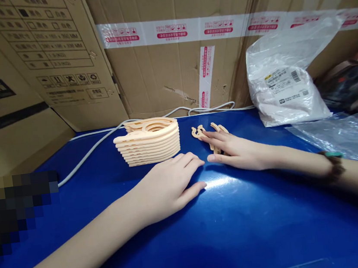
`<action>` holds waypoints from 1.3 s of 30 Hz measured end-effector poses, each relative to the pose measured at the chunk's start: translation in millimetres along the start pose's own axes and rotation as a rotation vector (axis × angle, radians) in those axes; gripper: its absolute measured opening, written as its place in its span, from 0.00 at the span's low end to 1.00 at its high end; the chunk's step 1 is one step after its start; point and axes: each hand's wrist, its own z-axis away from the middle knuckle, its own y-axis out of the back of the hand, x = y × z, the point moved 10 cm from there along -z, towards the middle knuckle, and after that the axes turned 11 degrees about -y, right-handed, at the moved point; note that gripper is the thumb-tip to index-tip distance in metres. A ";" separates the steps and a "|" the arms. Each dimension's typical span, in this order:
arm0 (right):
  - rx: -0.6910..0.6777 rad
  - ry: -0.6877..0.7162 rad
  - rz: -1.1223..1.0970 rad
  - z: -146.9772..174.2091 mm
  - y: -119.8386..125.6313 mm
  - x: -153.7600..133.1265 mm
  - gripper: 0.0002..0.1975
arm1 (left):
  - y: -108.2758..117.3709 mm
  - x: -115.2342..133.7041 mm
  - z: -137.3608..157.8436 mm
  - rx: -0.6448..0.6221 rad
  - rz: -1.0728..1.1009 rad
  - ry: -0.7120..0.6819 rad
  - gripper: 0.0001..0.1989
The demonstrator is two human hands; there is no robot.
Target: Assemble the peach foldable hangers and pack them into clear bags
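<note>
Nearest, a bare, glossy stretch of blue table (212,243). Beyond that, palm down near the middle, the left hand (168,183): fingers bent together, thumb apart, a fairly narrow grip with nothing in it. Farther and to the right, the right hand (235,149), laid over loose cream plastic hooks (200,135), fingers spread across, thumb on the near side. Cannot tell if anything is pinched beneath the palm.

For good control, probably best to press lightly, part any overlapping hooks first, then take just one by a straighter part, clear of the curled end. Worth steadying from the left with the left thumb and forefinger.

Just beyond the left knuckles, a layered stack of cream plastic hangers (150,148), apparently of the folding kind; better to move low and gently there, with layers likely to slide if nudged. Well to the right, clear plastic film (345,135) and, farther, a white plastic bag (286,90). Farthest, cardboard (159,80) behind a looped white cable (86,158).
</note>
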 end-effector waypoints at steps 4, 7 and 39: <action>-0.097 -0.053 -0.118 39.5 -0.6 -28.9 0.40 | 13.2 6.4 -2.2 0.076 -0.017 -0.008 0.14; -0.137 -0.053 -0.232 59.8 5.7 -49.2 0.35 | 15.0 9.9 -1.9 0.101 -0.032 -0.013 0.10; 0.309 0.108 -0.163 48.0 35.0 -16.8 0.11 | 5.4 11.5 -1.7 0.039 -0.016 -0.029 0.14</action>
